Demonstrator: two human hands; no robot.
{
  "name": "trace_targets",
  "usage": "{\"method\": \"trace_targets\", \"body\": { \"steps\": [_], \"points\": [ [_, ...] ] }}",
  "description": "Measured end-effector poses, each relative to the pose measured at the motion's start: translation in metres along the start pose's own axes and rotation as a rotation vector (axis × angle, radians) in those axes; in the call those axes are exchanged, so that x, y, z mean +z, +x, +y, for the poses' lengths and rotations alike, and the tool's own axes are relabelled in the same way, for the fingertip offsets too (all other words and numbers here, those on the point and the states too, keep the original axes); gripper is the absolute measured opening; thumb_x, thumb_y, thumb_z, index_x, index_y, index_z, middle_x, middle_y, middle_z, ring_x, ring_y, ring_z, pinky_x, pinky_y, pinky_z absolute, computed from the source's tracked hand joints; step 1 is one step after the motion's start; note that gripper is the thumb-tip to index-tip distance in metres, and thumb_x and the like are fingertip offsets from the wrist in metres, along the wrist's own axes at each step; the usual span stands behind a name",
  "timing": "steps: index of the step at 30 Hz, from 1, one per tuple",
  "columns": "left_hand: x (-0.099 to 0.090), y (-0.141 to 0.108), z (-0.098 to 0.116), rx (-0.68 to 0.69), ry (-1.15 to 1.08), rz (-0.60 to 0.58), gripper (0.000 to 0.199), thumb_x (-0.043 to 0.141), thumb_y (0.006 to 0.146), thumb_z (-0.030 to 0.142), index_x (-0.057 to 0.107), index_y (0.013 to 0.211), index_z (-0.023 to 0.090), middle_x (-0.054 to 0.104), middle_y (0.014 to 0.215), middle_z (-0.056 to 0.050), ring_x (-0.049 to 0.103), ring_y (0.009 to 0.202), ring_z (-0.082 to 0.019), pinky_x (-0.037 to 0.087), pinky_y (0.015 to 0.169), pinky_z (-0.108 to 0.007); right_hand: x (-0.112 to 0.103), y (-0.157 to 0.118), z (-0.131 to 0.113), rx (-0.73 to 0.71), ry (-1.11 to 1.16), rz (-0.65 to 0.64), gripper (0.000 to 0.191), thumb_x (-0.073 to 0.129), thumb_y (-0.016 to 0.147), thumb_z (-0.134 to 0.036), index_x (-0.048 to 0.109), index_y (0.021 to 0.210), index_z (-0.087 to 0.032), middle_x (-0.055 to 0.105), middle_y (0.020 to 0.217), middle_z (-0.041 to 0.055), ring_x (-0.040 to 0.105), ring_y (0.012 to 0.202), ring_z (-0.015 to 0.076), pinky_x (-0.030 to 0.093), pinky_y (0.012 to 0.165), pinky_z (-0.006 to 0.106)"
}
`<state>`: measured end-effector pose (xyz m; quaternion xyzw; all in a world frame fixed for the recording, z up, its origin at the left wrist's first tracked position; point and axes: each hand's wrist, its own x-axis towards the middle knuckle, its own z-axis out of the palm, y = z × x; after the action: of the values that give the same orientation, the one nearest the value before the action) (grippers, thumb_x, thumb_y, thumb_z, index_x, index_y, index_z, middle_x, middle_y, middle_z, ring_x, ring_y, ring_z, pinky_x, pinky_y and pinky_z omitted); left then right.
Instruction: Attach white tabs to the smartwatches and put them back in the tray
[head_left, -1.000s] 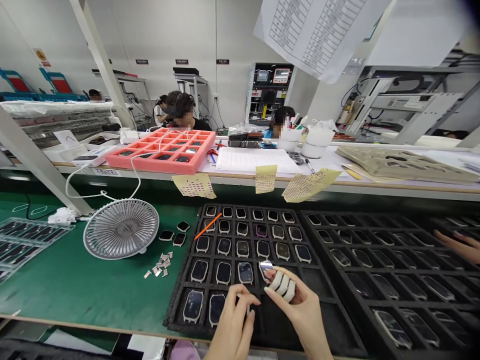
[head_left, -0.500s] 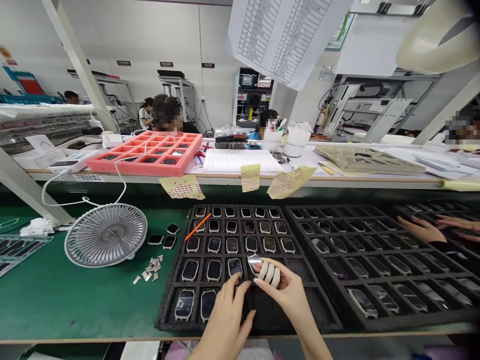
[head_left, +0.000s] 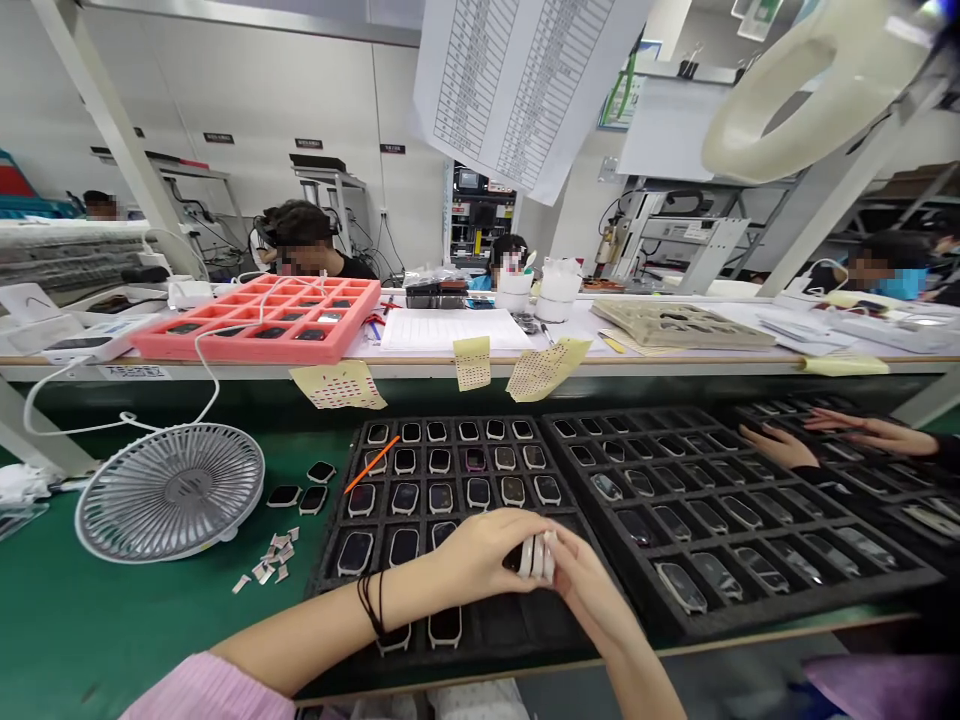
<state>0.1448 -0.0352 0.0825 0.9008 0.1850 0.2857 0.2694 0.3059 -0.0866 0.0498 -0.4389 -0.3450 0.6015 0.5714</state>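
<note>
Above the near half of a black foam tray (head_left: pixel 495 625), my right hand (head_left: pixel 596 590) is closed on a small stack of smartwatches (head_left: pixel 537 558), pale edges showing. My left hand (head_left: pixel 487 555) reaches across from the left and closes on the same stack, its thumb below and fingers over the top. Its fingertips are partly hidden behind the watches. Under my left forearm, bottom-row watches (head_left: pixel 445 627) lie in their compartments, dark screens up. Further rows of watches (head_left: pixel 439 460) fill the far part of the tray. An orange stick (head_left: pixel 371 464) lies across the tray's left side.
A second foam tray of watches (head_left: pixel 705 515) adjoins on the right, with a co-worker's hands (head_left: pixel 862 430) beyond it. To the left are a grey fan (head_left: pixel 172 490), loose watches (head_left: pixel 313 499) and small pale pieces (head_left: pixel 270 557). A shelf holds a pink foam tray (head_left: pixel 330 345).
My left hand has lifted off the tray and come up to the watch stack in my right hand. The view has shifted somewhat to the right.
</note>
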Motion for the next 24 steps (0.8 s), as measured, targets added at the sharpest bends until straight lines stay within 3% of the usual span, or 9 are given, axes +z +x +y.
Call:
{"method": "trace_targets", "body": {
  "steps": [4,8,10,12,15,17,20,24],
  "points": [
    [0.007,0.018,-0.009,-0.117,0.087,0.016,0.058,0.076,0.07,0.02,0.055,0.123,0.016,0.066,0.117,-0.009,0.063,0.106,-0.022,0.049,0.094,-0.031,-0.024,0.015,-0.015,-0.018,0.04,0.16,0.043,0.082,0.061,-0.042,0.069,0.092,-0.017,0.072,0.072,0.0046,0.068,0.063,0.0187,0.057,0.058,0.029],
    [0.015,0.033,-0.019,-0.24,0.296,-0.135,0.055,0.075,0.073,0.03,0.055,0.122,0.015,0.066,0.118,-0.01,0.064,0.106,-0.024,0.049,0.092,-0.032,-0.043,0.026,-0.016,-0.092,-0.025,0.228,0.05,0.08,0.061,-0.047,0.065,0.098,-0.016,0.072,0.072,0.0046,0.069,0.061,0.021,0.058,0.06,0.034],
    [0.021,0.039,-0.025,-0.269,0.37,-0.197,0.054,0.076,0.073,0.036,0.058,0.118,0.014,0.067,0.115,-0.012,0.065,0.104,-0.027,0.05,0.089,-0.035,-0.051,0.029,-0.015,-0.175,-0.238,0.278,0.048,0.07,0.069,-0.053,0.063,0.099,-0.017,0.07,0.068,0.0033,0.066,0.053,0.0204,0.056,0.053,0.034],
    [0.028,0.044,-0.029,-0.269,0.4,-0.25,0.055,0.079,0.068,0.04,0.062,0.112,0.011,0.07,0.106,-0.014,0.067,0.097,-0.031,0.052,0.085,-0.038,-0.057,0.031,-0.016,-0.288,-0.633,0.318,0.039,0.058,0.078,-0.053,0.064,0.094,-0.017,0.067,0.063,0.0025,0.062,0.048,0.0189,0.05,0.047,0.031],
    [0.033,0.048,-0.03,-0.276,0.451,-0.306,0.061,0.083,0.061,0.044,0.064,0.105,0.007,0.071,0.097,-0.017,0.067,0.092,-0.034,0.052,0.081,-0.039,-0.058,0.037,-0.017,-0.473,-1.388,0.314,0.024,0.047,0.087,-0.034,0.066,0.088,-0.019,0.068,0.065,0.0055,0.064,0.057,0.0201,0.044,0.05,0.027],
    [0.032,0.045,-0.025,-0.287,0.479,-0.302,0.066,0.082,0.062,0.048,0.061,0.108,0.005,0.069,0.099,-0.019,0.066,0.094,-0.035,0.051,0.081,-0.041,-0.053,0.041,-0.016,-0.553,-1.728,0.264,0.02,0.047,0.086,-0.021,0.066,0.083,-0.02,0.07,0.068,0.0073,0.065,0.068,0.0218,0.042,0.054,0.027],
    [0.029,0.029,-0.013,-0.291,0.563,-0.257,0.071,0.076,0.067,0.053,0.057,0.116,0.006,0.067,0.104,-0.018,0.064,0.097,-0.034,0.05,0.083,-0.043,-0.046,0.046,-0.01,-0.568,-1.856,0.184,0.018,0.051,0.083,-0.013,0.064,0.075,-0.021,0.071,0.069,0.0074,0.065,0.075,0.0229,0.043,0.057,0.027],
    [0.04,-0.011,-0.001,-0.23,0.679,-0.266,0.075,0.07,0.07,0.059,0.055,0.121,0.006,0.067,0.107,-0.017,0.063,0.097,-0.031,0.05,0.083,-0.041,-0.045,0.046,0.004,-0.559,-1.831,0.174,0.014,0.05,0.089,-0.023,0.063,0.084,-0.021,0.071,0.075,0.0065,0.065,0.072,0.0222,0.045,0.055,0.028]
  ]
}}
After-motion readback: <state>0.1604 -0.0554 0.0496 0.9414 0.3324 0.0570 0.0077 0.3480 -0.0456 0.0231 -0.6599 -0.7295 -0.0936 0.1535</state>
